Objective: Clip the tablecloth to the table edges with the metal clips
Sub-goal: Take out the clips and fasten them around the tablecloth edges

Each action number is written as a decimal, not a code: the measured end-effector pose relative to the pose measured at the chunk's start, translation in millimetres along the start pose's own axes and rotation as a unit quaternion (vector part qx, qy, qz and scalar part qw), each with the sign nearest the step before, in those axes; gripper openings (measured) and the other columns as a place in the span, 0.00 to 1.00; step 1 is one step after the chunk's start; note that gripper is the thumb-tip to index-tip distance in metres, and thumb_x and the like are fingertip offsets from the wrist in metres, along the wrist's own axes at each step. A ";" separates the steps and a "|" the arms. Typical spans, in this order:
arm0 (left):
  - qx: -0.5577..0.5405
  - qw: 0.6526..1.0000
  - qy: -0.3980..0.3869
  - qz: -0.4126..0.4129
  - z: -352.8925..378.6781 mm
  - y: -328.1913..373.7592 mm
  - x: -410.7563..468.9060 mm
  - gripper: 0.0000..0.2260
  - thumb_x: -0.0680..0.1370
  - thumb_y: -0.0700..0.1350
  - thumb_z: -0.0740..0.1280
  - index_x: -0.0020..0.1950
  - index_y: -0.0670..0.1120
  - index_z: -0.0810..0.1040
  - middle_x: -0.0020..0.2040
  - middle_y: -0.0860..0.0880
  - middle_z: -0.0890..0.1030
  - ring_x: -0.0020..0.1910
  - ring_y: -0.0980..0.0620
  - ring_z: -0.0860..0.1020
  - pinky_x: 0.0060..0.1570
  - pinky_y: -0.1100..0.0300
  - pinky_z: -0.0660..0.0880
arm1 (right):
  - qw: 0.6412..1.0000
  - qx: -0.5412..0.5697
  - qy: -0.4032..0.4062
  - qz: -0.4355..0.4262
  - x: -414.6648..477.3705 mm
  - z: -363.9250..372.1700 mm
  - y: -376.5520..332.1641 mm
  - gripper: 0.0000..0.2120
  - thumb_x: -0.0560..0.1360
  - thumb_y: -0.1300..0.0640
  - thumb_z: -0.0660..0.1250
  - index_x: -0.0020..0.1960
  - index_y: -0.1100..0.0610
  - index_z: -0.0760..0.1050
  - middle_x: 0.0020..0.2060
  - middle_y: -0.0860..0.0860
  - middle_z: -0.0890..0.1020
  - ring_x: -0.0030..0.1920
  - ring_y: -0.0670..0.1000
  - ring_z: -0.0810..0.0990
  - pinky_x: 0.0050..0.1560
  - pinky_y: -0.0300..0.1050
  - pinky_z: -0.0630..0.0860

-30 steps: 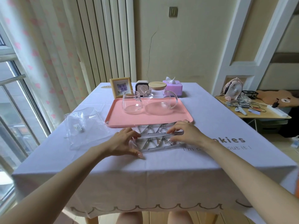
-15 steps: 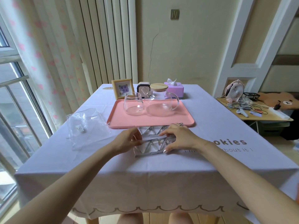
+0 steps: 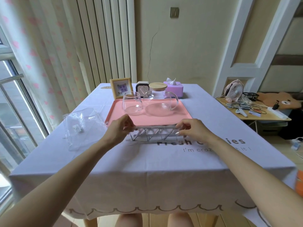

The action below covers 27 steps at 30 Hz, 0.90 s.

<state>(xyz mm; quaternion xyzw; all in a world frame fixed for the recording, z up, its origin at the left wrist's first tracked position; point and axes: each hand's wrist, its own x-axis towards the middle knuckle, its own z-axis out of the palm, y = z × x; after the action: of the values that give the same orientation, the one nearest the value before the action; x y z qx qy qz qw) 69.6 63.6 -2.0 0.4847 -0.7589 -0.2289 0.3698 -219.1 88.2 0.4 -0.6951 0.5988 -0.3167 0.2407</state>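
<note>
Clips: a silver, zigzag bundle of metal clips stands on its long edge in the middle of the surface, just in front of the near rim of the flat pink plastic tray. Its lower edge seems to rest on the cloth.
Long axis: it runs left to right, parallel with the near edge of the surface, and the open triangular face looks toward the person.
Left hand: the left hand reaches in from the near left, forearm stretched over the cloth, its fingers curled and pinching the bundle's left end at the top.
Right hand: the right hand mirrors it, fingers bent and pinching the right end.
Tablecloth: a pale lilac tablecloth with dark lettering covers the surface and hangs loose over the near edge, showing a brown scalloped border.
Nearby: a crumpled clear plastic bag lies left of the tray.
</note>
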 end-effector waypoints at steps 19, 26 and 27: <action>0.293 0.938 -0.116 0.144 43.6 11.0 5.5 0.16 0.75 0.58 0.61 0.58 0.52 0.77 0.57 0.51 0.77 0.57 0.48 0.72 0.52 0.54 0.67 | 0.999 -0.002 -0.048 -0.014 7.6 21.4 -18.4 0.12 0.67 0.65 0.74 0.32 0.51 0.78 0.31 0.45 0.80 0.33 0.41 0.76 0.41 0.38 0.73; 0.258 0.931 -0.186 0.180 59.0 13.6 -5.8 0.26 0.72 0.63 0.65 0.66 0.53 0.72 0.57 0.52 0.75 0.58 0.52 0.70 0.46 0.59 0.62 | 0.999 -0.019 -0.025 -0.016 6.2 27.2 -11.9 0.12 0.65 0.62 0.75 0.30 0.48 0.77 0.31 0.45 0.81 0.36 0.45 0.76 0.44 0.46 0.75; 0.252 0.933 -0.182 0.181 58.8 13.7 -6.2 0.25 0.73 0.62 0.65 0.66 0.53 0.72 0.56 0.52 0.75 0.58 0.52 0.70 0.46 0.59 0.61 | 1.000 -0.006 -0.021 -0.015 5.6 26.8 -11.3 0.12 0.66 0.63 0.75 0.31 0.49 0.78 0.30 0.45 0.81 0.36 0.45 0.77 0.45 0.46 0.75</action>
<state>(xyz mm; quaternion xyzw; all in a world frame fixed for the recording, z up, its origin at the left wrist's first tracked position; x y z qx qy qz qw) 17.4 74.4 -31.0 0.3668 -0.9207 -0.0435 0.1261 -191.4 83.4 -9.0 -0.7121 0.5847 -0.3023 0.2443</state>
